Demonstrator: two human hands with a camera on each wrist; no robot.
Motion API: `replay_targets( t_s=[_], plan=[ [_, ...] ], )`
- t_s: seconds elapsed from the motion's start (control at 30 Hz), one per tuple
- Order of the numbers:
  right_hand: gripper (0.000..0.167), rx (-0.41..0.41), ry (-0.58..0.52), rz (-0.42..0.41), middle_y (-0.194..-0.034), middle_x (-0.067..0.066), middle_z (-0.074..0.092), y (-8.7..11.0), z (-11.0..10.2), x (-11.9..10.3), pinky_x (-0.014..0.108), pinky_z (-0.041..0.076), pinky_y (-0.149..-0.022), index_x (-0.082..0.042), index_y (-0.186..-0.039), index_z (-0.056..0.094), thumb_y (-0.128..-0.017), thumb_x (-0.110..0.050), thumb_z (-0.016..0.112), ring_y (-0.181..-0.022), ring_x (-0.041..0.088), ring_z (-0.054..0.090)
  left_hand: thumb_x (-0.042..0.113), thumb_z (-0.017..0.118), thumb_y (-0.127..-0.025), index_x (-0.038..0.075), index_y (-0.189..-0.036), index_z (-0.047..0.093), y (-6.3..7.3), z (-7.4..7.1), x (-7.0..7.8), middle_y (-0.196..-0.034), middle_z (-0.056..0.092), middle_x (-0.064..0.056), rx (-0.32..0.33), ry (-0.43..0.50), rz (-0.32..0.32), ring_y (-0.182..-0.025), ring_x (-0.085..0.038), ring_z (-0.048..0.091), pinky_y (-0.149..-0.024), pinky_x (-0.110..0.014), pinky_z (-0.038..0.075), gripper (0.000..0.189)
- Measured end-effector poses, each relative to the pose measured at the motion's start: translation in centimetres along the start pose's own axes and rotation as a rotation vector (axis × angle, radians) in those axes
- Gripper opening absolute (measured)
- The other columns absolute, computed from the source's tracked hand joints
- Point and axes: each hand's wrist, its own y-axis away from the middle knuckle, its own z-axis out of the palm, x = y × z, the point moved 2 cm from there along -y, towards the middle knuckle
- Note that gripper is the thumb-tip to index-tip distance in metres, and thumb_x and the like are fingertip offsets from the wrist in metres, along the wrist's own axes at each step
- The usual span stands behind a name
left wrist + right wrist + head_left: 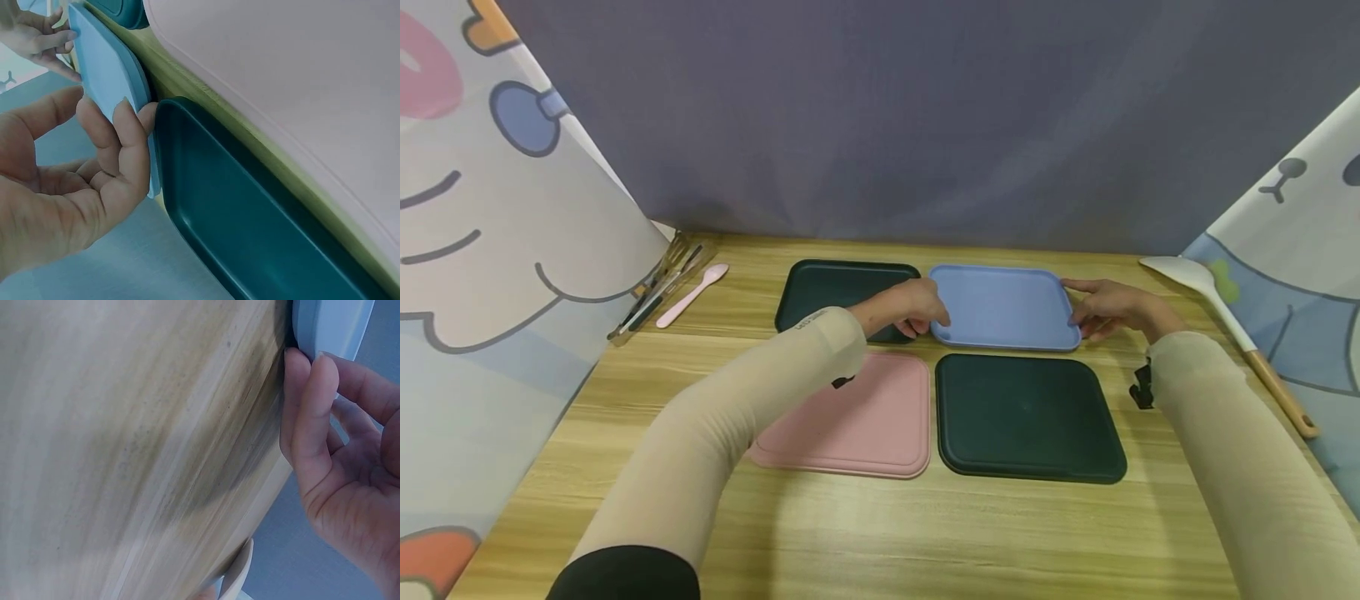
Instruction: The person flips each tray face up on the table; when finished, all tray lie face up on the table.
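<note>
A light blue rectangular tray [1003,307] lies at the back right of a two-by-two layout. My left hand [913,307] holds its left edge with bent fingers, a fingertip over the rim. At the opposite edge my right hand [1108,308] grips with the forefinger stretched toward the far corner. In the left wrist view, curled fingers [128,134] meet the blue rim beside a dark green tray [237,200]. The right wrist view shows fingertips [312,378] against the blue tray's side [334,325]; what lies beneath the rim is hidden.
In front lie a pink board [857,425] and a dark green board [1026,417]. A pink spoon [692,296] lies by a clear holder of utensils [658,287] at left. A white ladle with a wooden handle [1232,321] lies along the right side. A grey curtain backs the table.
</note>
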Motion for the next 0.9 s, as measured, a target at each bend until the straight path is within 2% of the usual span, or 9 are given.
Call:
replay_targets(
  t_s=[0.1, 0.17, 0.23, 0.37, 0.43, 0.6, 0.67, 0.77, 0.9],
  plan=[
    [0.091, 0.002, 0.004, -0.002, -0.069, 0.004, 0.068, -0.1, 0.1, 0.1, 0.032, 0.058, -0.064, -0.013, -0.161, -0.005, -0.097, -0.008, 0.059, -0.064, 0.012, 0.066, 0.029, 0.064, -0.099, 0.002, -0.114, 0.064, 0.4, 0.0, -0.1, -0.08, 0.061, -0.008, -0.011, -0.028, 0.006, -0.07, -0.018, 0.058, -0.083, -0.04, 0.06, 0.031],
    [0.091, 0.004, 0.003, 0.0, -0.069, 0.004, 0.067, -0.1, 0.2, 0.1, 0.033, 0.058, -0.064, -0.014, -0.161, -0.005, -0.097, -0.008, 0.059, -0.064, 0.012, 0.066, 0.03, 0.063, -0.099, 0.002, -0.116, 0.065, 0.7, -0.2, -0.2, -0.092, 0.065, -0.009, -0.02, -0.049, 0.01, -0.077, -0.019, 0.062, -0.084, -0.039, 0.059, 0.033],
    [0.091, 0.002, 0.002, 0.001, -0.07, 0.004, 0.067, 0.1, 0.3, 0.1, 0.034, 0.059, -0.066, -0.014, -0.162, -0.005, -0.097, -0.009, 0.06, -0.065, 0.013, 0.066, 0.032, 0.062, -0.099, 0.004, -0.132, 0.059, 1.3, -0.4, -0.3, -0.108, 0.067, -0.009, -0.027, -0.074, 0.025, -0.086, -0.021, 0.065, -0.085, -0.038, 0.058, 0.044],
    [0.094, 0.012, 0.062, -0.004, -0.074, 0.004, 0.066, 0.8, 0.3, -0.2, 0.037, 0.059, -0.069, -0.011, -0.16, -0.009, -0.098, -0.017, 0.06, -0.068, 0.014, 0.065, 0.035, 0.058, -0.101, 0.01, -0.158, 0.031, 2.7, -1.3, -1.1, -0.129, 0.066, -0.007, -0.034, -0.144, 0.104, -0.101, -0.025, 0.068, -0.089, -0.04, 0.055, 0.067],
    [0.094, 0.033, 0.108, -0.019, -0.073, 0.003, 0.063, 1.4, 0.4, -0.6, 0.038, 0.057, -0.066, -0.01, -0.16, -0.011, -0.098, -0.019, 0.059, -0.064, 0.013, 0.059, 0.036, 0.056, -0.103, 0.01, -0.16, 0.025, 3.5, -1.8, -1.9, -0.132, 0.066, -0.008, -0.021, -0.179, 0.15, -0.106, -0.025, 0.069, -0.093, -0.041, 0.054, 0.07],
    [0.089, 0.137, 0.267, -0.104, -0.081, 0.011, 0.058, 3.2, 1.4, -2.7, 0.039, 0.054, -0.057, -0.008, -0.161, -0.005, -0.1, -0.023, 0.058, -0.061, 0.015, 0.054, 0.039, 0.054, -0.104, 0.012, -0.158, 0.032, 6.1, -2.7, -5.1, -0.137, 0.064, -0.01, 0.074, -0.255, 0.254, -0.116, -0.023, 0.066, -0.101, -0.041, 0.051, 0.065],
    [0.086, 0.168, 0.327, -0.15, -0.093, 0.019, 0.06, 4.0, 2.6, -3.8, 0.04, 0.057, -0.059, -0.008, -0.162, 0.0, -0.101, -0.028, 0.058, -0.068, 0.019, 0.062, 0.039, 0.054, -0.103, 0.013, -0.158, 0.032, 7.6, -3.0, -6.6, -0.136, 0.065, -0.01, 0.108, -0.26, 0.289, -0.111, -0.022, 0.068, -0.098, -0.041, 0.052, 0.064],
    [0.084, 0.161, 0.334, -0.227, -0.113, 0.026, 0.06, 5.1, 5.3, -5.8, 0.041, 0.059, -0.062, -0.012, -0.163, 0.004, -0.102, -0.033, 0.058, -0.077, 0.023, 0.067, 0.039, 0.055, -0.103, 0.015, -0.158, 0.032, 10.3, -3.6, -8.8, -0.126, 0.069, -0.009, 0.14, -0.242, 0.319, -0.088, -0.02, 0.069, -0.082, -0.037, 0.054, 0.065],
    [0.081, 0.098, 0.247, -0.317, -0.115, 0.022, 0.06, 6.4, 9.4, -8.4, 0.038, 0.059, -0.061, -0.022, -0.163, 0.009, -0.102, -0.037, 0.059, -0.078, 0.026, 0.067, 0.037, 0.055, -0.103, 0.013, -0.159, 0.03, 13.7, -4.6, -11.9, -0.112, 0.071, -0.011, 0.136, -0.213, 0.308, -0.072, -0.018, 0.06, -0.069, -0.034, 0.048, 0.066]
  ],
)
